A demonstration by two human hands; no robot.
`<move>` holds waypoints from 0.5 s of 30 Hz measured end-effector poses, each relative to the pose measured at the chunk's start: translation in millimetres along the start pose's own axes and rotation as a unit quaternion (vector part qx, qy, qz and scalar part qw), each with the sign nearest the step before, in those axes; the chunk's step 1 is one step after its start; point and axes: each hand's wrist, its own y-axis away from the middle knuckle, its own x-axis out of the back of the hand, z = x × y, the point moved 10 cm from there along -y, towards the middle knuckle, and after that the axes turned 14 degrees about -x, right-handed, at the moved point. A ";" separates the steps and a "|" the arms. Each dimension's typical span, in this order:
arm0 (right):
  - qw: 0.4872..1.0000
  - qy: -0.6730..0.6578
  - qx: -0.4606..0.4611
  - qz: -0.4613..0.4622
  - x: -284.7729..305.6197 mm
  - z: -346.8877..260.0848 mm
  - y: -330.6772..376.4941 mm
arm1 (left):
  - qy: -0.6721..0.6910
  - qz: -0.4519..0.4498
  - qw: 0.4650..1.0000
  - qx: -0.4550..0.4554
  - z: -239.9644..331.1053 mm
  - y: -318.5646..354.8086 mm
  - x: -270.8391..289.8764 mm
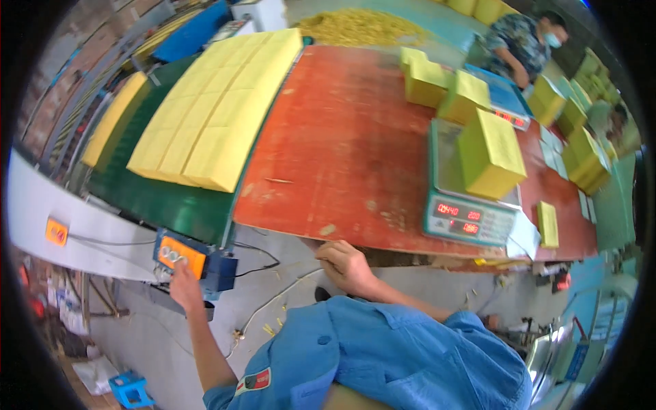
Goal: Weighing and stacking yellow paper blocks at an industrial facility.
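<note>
Your left hand (pixel 186 287) touched the orange control panel (pixel 194 260) at the near end of the green conveyor (pixel 160 205), on the left; whether it pinched or merely pressed there could not be told. Your right hand (pixel 347 268) was curled closed beside the near edge of the red table (pixel 342 137). Yellow blocks (pixel 219 102) lay in rows on the conveyor.

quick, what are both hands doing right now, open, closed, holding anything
Left hand: fingertips at the orange button panel; open or closed unclear.
Right hand: loosely closed by the red table, nothing visible in it.
</note>
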 end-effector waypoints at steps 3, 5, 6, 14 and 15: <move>1.000 -0.006 0.008 -0.004 14.3 -2.8 9.0 | 0.037 0.046 0.998 -0.017 4.9 -1.3 12.1; 1.000 0.000 0.009 0.005 28.1 -0.5 16.9 | 0.044 0.043 0.998 -0.022 11.3 -6.4 10.5; 1.000 -0.002 0.015 0.006 31.8 -0.8 21.0 | 0.043 0.040 0.998 -0.019 10.6 -5.6 10.4; 1.000 0.005 -0.005 -0.014 61.0 9.6 43.0 | 0.041 0.057 0.998 0.005 -4.5 -0.1 5.1; 1.000 0.002 -0.005 -0.012 65.0 10.4 45.2 | 0.042 0.057 0.997 0.012 -9.3 2.2 3.3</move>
